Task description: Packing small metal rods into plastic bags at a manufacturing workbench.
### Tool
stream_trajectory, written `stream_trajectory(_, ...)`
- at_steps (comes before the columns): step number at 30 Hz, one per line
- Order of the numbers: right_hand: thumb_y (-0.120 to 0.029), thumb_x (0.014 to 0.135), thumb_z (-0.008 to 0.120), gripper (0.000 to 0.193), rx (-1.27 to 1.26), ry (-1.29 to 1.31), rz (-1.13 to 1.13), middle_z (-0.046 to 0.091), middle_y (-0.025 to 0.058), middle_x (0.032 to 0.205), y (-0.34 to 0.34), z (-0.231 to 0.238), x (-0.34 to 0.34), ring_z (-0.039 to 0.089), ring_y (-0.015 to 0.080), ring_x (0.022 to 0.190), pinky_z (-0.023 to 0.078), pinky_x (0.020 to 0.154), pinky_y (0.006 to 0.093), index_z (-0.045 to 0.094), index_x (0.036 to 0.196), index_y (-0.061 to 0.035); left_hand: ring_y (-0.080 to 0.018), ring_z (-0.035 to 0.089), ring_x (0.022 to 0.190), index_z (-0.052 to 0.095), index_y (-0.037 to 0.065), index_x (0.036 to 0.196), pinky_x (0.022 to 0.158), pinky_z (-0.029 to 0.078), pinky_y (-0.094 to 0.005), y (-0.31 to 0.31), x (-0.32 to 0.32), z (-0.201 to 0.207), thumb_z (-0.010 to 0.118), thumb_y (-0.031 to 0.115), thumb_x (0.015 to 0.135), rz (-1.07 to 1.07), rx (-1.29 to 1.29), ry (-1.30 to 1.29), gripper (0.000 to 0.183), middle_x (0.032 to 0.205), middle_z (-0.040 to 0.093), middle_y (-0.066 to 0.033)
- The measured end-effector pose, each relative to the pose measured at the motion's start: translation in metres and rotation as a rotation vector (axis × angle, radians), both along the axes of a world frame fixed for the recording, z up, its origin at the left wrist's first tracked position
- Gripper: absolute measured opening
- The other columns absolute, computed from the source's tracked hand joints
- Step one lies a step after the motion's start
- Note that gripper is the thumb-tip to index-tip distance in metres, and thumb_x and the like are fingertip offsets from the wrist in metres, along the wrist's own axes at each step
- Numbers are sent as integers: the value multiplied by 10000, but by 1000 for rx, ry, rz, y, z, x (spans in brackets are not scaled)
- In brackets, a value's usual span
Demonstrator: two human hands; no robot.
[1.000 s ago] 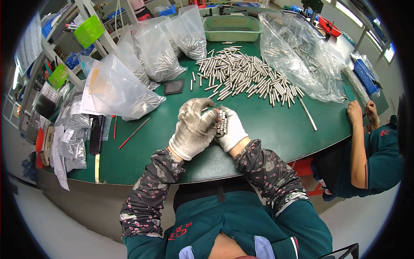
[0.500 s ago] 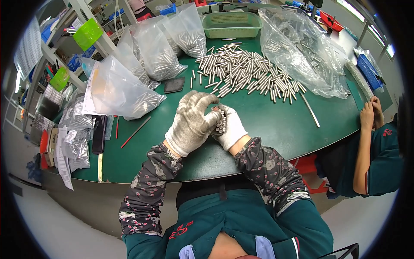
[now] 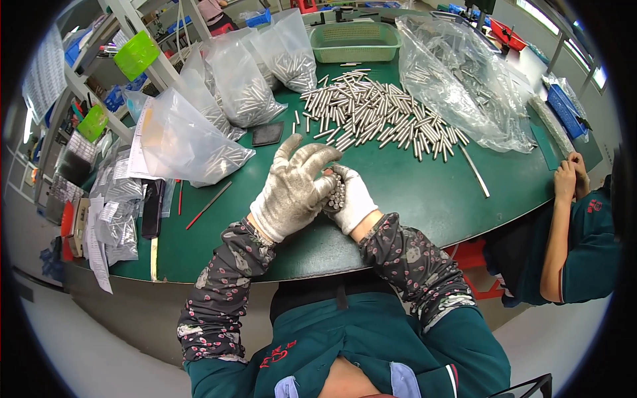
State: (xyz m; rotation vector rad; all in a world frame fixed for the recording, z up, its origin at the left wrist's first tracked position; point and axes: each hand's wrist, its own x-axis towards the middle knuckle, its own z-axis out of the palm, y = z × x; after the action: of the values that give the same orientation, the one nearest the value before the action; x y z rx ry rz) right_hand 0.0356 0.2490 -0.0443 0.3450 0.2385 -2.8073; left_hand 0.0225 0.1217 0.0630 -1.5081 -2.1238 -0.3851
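Note:
My right hand (image 3: 357,201), in a white glove, is closed around a bundle of short metal pins (image 3: 338,197), their round ends turned toward my left hand. My left hand (image 3: 289,189), in a greyish worn glove, lies against the bundle with its thumb at the pins. Its other fingers are stretched out and apart, and I see nothing held in them. Bare fingertip skin shows at the top of the bundle. Beyond my hands a large loose pile of metal pins (image 3: 378,113) spreads on the green table (image 3: 411,212).
Clear bags of pins (image 3: 249,96) stand at the left, near a black pad (image 3: 267,134) and a red-handled file (image 3: 209,205). A green basket (image 3: 355,45) stands behind the pile; a big plastic bag (image 3: 464,86) lies right. A co-worker's hands (image 3: 572,174) are at the right edge.
The fingers of my left hand have straightened and spread, and the hand has shifted slightly left. My right hand keeps its hold on the bundle in nearly the same place.

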Motion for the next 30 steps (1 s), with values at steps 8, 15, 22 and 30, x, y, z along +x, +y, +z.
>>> stream_trajectory(8,-227,933,441,208,-76,3,5,650,76,872,-2,2,-3,635,226,756,539,693,375,591,952,-84,-279,548,1108,568,106,860,1023,300,-578,-2,-9,-5,738,59,539,-74,-13,-79,367,1177,570,-76)
stream_trajectory(15,-265,944,427,227,24,-21,9,576,35,729,-3,6,-4,573,191,630,494,593,347,550,828,-115,-270,544,1094,582,75,843,1026,314,-552,-10,-3,9,722,66,553,-30,215,-196,321,1147,576,-87)
stream_trajectory(22,-281,921,475,217,196,-78,11,516,-3,600,2,7,3,496,150,498,395,438,274,520,753,-152,-152,618,768,551,16,904,707,506,-272,-69,12,-4,637,-53,737,151,447,-612,201,955,653,-98)
stream_trajectory(30,-317,915,477,205,248,-79,67,519,-17,654,8,14,-2,422,125,494,295,357,231,546,801,-161,-98,571,692,552,18,903,657,482,-236,-135,21,-74,617,-12,800,462,554,-786,126,802,604,-50)
